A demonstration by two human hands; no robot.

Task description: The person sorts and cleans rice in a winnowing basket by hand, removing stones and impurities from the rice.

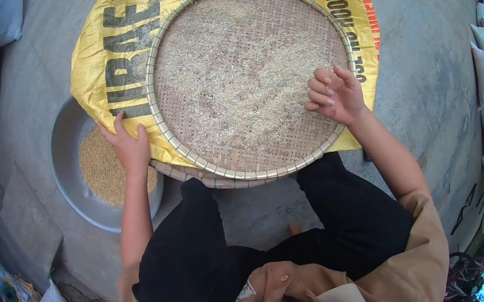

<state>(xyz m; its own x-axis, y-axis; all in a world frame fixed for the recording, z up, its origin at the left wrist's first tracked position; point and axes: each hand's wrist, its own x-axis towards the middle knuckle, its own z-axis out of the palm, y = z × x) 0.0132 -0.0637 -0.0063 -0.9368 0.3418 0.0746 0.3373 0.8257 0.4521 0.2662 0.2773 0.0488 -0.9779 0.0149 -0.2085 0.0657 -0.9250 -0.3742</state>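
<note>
One metal basin (71, 174) of golden grain (100, 169) sits leftmost; beside it, the left hand (131, 146) spreads its fingers on the yellow sack's (90, 71) edge. Next, the woven tray (243, 86) holds pale grain, the right hand (336, 95) half-curled over its right rim.

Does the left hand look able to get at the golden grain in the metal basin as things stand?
Likely yes: the left hand rests on the yellow sack right by the basin, and the grain lies mostly uncovered beside the forearm.
</note>
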